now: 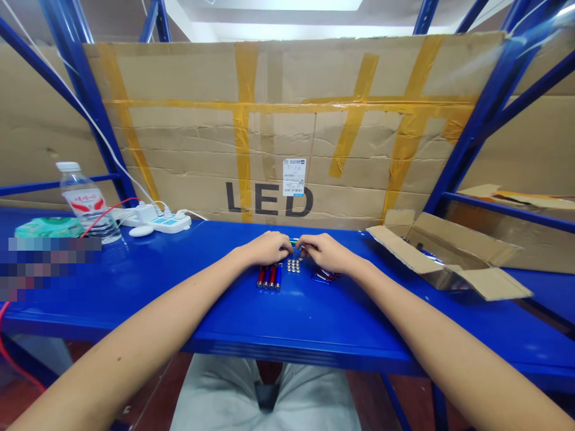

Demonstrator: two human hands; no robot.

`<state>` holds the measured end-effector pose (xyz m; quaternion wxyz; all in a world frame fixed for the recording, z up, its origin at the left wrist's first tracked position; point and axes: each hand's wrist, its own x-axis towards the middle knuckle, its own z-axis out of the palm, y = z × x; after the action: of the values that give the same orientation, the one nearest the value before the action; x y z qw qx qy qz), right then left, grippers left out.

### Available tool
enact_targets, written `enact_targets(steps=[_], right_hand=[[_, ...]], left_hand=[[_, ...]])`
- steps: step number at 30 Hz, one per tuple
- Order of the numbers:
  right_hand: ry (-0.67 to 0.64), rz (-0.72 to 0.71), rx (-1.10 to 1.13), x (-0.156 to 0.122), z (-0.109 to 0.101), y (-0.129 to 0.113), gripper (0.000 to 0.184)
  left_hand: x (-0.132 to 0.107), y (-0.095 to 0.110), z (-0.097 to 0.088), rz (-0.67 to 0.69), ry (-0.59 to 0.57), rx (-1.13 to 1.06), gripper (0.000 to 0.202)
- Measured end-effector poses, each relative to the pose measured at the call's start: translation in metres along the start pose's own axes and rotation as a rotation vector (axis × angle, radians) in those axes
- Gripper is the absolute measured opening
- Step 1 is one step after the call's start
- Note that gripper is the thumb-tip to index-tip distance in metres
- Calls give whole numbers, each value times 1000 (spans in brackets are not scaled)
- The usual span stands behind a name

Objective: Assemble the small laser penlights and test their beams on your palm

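Note:
My left hand (268,247) and my right hand (324,251) rest close together on the blue shelf top (287,317), fingers curled toward each other around a small item I cannot make out. Under my left hand lie several small red and blue cylinders (269,276) side by side. Between the hands sits a cluster of small silver button cells (294,265). Beneath my right hand lie a few small red and blue clip-like parts (326,276).
An open cardboard box (449,254) stands at the right. A water bottle (87,202), a white power strip (157,221) and a green pack (49,228) sit at the left. A taped cardboard wall marked LED (287,131) closes the back.

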<state>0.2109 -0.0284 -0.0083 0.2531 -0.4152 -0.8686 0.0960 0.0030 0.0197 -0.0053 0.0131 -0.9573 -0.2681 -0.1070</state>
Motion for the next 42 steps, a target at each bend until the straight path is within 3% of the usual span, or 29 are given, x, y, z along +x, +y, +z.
enact_targets(steps=[11,18,25,32,42], right_hand=[[-9,7,-88,5,10,8,33],[-7,36,-148,6,4,14,36],[-31,44,37,-1,-6,7,35],[-71,16,-8,3,1,5,38],[33,67,-56,6,2,17,37]], left_hand=[[0,0,0,-15,-1,0,28],[0,0,-1,-28,-15,-11,28],[0,-1,1,-21,-10,-25,29],[1,-2,3,-18,-2,-50,28],[1,-3,2,-17,-9,-38,28]])
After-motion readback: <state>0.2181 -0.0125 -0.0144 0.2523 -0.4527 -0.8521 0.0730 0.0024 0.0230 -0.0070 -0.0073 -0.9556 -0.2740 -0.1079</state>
